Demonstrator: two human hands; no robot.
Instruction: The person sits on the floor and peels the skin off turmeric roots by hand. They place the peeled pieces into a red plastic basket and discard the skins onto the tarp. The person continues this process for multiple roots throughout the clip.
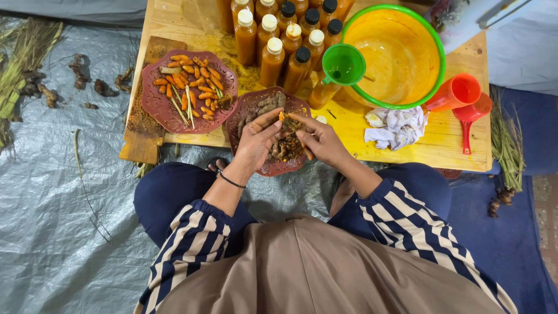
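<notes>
left hand (256, 142): over the near maroon plate (247, 110), fingers curled, fingertips pinching a small root piece (283, 118) with orange flesh showing
right hand (321, 139): opposite the left hand, over the same plate's right half, thumb and fingers closed on the same root piece; whether it also holds a blade, cannot tell
root piece: held between both hands just above the near maroon plate's centre, not resting on it
near maroon plate: on the front edge of the low wooden table (447, 145), overhanging toward the person's knees; carries brown unpeeled roots (268, 104) at the back and dark peel scraps (288, 148) under the hands
second maroon plate (157, 107): just left of the near plate, rims nearly touching; loaded with peeled orange roots (195, 81) and a few green stalks
bottles (279, 35): cluster of orange-filled bottles behind the near plate, white and black caps
green funnel (343, 64): behind-right of the near plate, sitting in a bottle mouth
yellow basin (401, 52): green rim, right of the funnel, touching it
white cloth (395, 127): right of the near plate, crumpled on the table
orange cup (456, 93): far right of the near plate, beside a red scoop (468, 116)
grey tarp (52, 197): left of and below the near plate, loose roots and stalks on it
</notes>
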